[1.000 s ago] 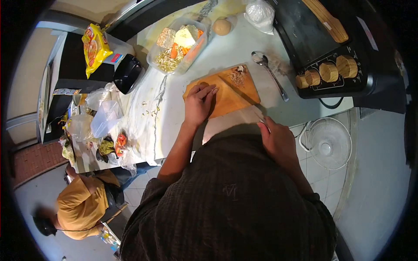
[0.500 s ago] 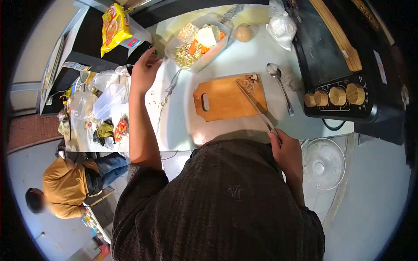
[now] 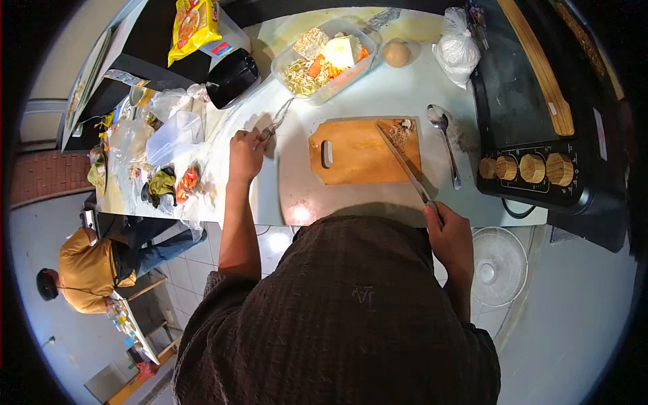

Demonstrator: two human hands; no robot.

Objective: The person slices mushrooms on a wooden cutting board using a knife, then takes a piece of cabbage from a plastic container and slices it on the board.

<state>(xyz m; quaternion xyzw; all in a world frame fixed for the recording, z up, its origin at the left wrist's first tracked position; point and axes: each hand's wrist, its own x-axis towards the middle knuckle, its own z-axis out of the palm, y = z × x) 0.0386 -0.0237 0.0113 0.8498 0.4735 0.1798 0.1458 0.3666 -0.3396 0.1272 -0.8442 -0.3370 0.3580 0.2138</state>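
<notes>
My right hand (image 3: 449, 236) grips a knife (image 3: 407, 163) by its handle. The blade lies slanted over the right part of a wooden cutting board (image 3: 358, 158), its tip near brown scraps and a small pale piece (image 3: 406, 124) at the far right corner. My left hand (image 3: 247, 155) is just above the counter, left of the board, its fingers pinched together; whatever is between them is too small to make out. Ahead of it is a black container (image 3: 233, 77). Beyond the board stands a clear plastic box (image 3: 337, 82) with bean sprouts, orange pieces and a white block.
An egg (image 3: 396, 53), a bag of white powder (image 3: 457, 50) and a spoon (image 3: 445, 142) lie toward the right. A black griddle (image 3: 516, 88) with wooden knobs stands beyond. Plastic bags (image 3: 128, 142) and a yellow packet (image 3: 194, 30) are left. A person (image 3: 88, 270) stands behind left.
My left hand has come back from the black container toward me, and its fingers are now pinched near the counter. The right hand still holds the knife over the board.
</notes>
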